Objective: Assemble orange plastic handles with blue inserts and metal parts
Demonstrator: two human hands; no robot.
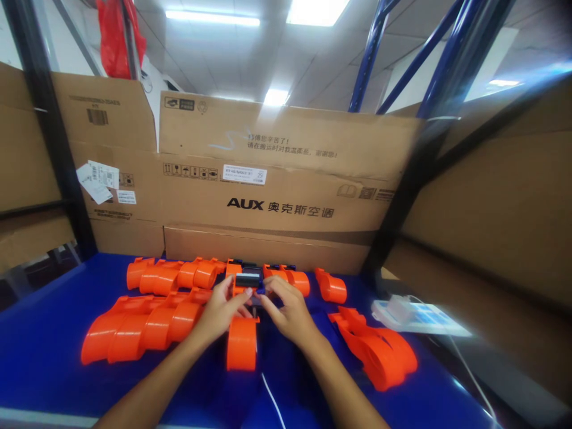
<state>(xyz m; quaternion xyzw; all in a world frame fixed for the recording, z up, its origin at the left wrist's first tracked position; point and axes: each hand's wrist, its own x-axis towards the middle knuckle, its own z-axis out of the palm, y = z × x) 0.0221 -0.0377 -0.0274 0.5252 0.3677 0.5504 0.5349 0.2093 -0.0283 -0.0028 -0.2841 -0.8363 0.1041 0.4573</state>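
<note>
My left hand [224,310] is closed on the left side of an orange-and-black part with a pale ridged strip [248,279]. From the other side, the fingers of my right hand [286,307] are bent around its dark blue end and touch it. What lies under the fingertips is hidden. Just below the hands, an orange curved piece [242,345] stands on the blue table surface [187,390]. Behind the held part are another orange piece [232,268] and some dark parts, partly covered.
Rows of orange curved pieces [154,325] lie on the left, with more orange pieces [379,351] on the right. A white power strip [422,319] sits at the right edge. A white cable [272,399] runs toward me. Cardboard [277,238] walls the back.
</note>
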